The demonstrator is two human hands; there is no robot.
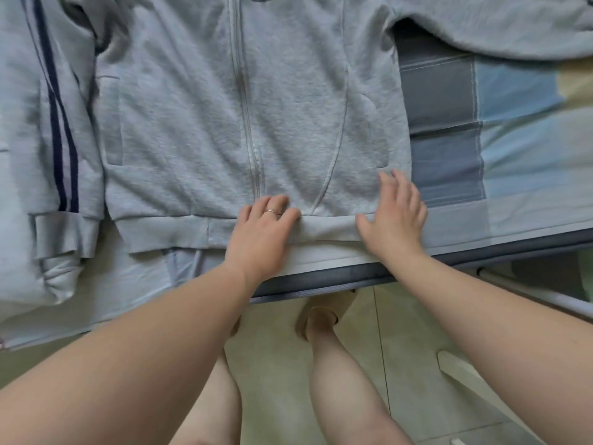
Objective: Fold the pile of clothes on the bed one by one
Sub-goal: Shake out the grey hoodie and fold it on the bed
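Head view: the grey zip jacket (205, 123) lies flat, front up, on the bed (513, 155), hem at the near edge; the left grip (263, 232), fingers loose, presses the hem beside the zip; the right grip (394, 216), fingers spread apart, rests on the hem's right corner.

No readable text, labels, brands or numbers in view: grey zip jacket (199, 107), navy-striped sleeve (61, 139) and patchwork bedsheet (513, 139) show no print; ring (272, 212) on left hand (260, 239) too small to tell any marking
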